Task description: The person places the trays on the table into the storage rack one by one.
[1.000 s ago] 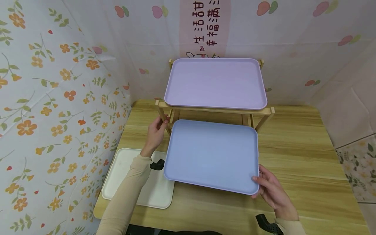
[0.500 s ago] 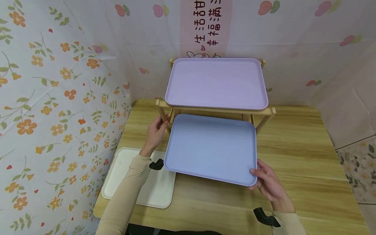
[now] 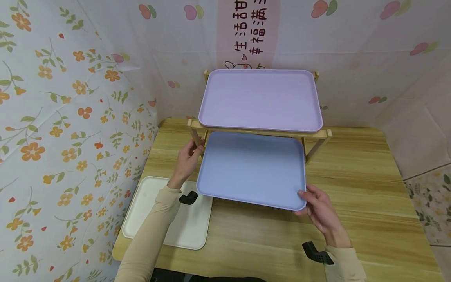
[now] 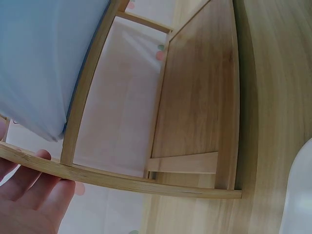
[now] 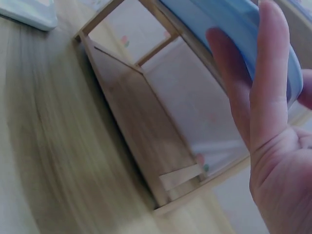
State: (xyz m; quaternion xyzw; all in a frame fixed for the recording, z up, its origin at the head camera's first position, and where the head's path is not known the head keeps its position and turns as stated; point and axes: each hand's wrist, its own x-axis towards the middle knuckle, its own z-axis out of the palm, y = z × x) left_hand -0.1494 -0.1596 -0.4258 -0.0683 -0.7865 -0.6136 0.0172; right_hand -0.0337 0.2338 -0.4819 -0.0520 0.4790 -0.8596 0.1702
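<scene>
In the head view, the blue tray (image 3: 251,170) is held at the front of the wooden rack (image 3: 318,147), in the opening below the lilac tray (image 3: 260,101). Its long axis is set left to right, slightly askew, the right end nearer the person. Its near right corner is pinched by the right hand (image 3: 322,207), thumb on top; the rack's front left post is gripped by the left hand (image 3: 186,159). Insertion into the rack is judged to be in hand; the right end would next need to be squared and pushed inward.

In the left wrist view, the post is wrapped by curled fingers (image 4: 57,197).

In the right wrist view, the tray's underside is supported by fingers (image 5: 270,73).
</scene>
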